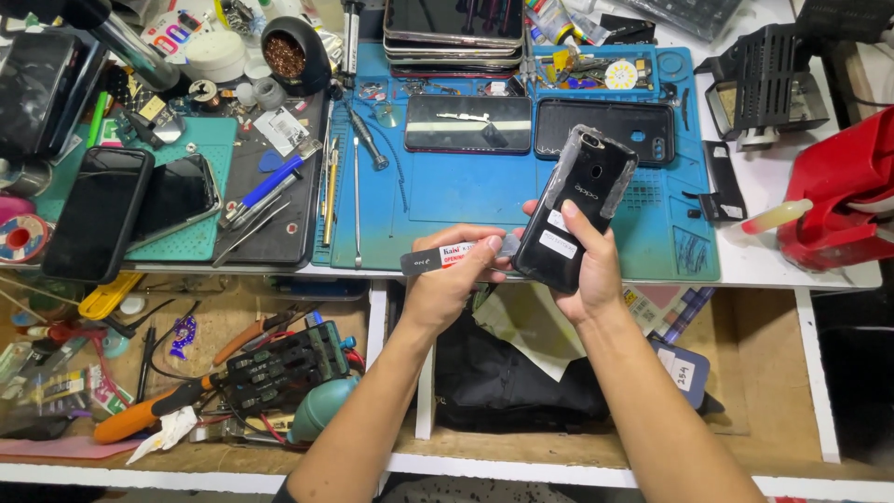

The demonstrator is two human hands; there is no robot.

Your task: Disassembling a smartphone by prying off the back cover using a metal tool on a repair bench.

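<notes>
Our right hand [585,270] grips the phone [577,210] tilted upright, while our left hand [453,279] pinches a flat pry tool [456,257] lying crosswise, its tip touching the phone's left edge.

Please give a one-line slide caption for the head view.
Right hand holds glossy black smartphone; left hand slides thin flat metal pry tool against its edge.

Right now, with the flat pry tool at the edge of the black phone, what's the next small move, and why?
Probably ease the thin pry tool a little further along the seam. The left hand holds its tip against the lower left edge of the black phone, which the right hand holds back-up over the blue mat. Whether the tip has entered the seam cannot be told.
</notes>
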